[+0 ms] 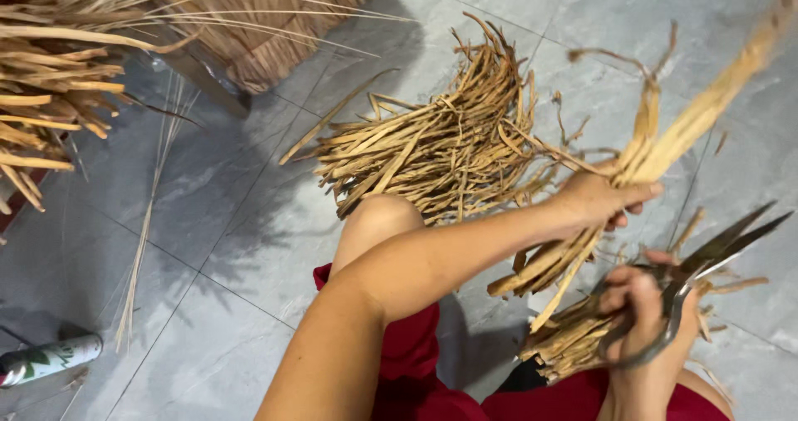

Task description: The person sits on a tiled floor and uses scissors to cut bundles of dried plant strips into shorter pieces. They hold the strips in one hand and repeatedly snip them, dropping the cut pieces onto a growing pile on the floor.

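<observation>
While I look down from the head camera, my left hand [600, 198] is closed in a fist around a bunch of dried leaf strips [657, 147], gripping it about halfway along, so that the long tan ends rise up and to the right, blurred near the top corner, and the shorter cut ends hang down below my fist. My left forearm crosses the view from the lower left, passing over my bent knee [378, 217]. My right hand [640, 313] sits lower and to the right, its fingers curled through the loops of a pair of metal scissors [702, 275], which it holds firmly; the blades point up and to the right and stand slightly parted, just beside the lower ends of the bunch. Under that hand lies a small heap of short cut strips [569, 338], resting against my red garment [416, 346]. Beyond my knee, a larger pile of the same dried strips [440, 151] lies on the grey tiled floor [249, 221], well apart from my hands. At the top left, more dry strips hang in a thick sheaf [50, 88], and a woven straw piece [274, 22] sits behind them. Near the bottom left corner, a spray can [50, 359] lies on its side on the floor.
</observation>
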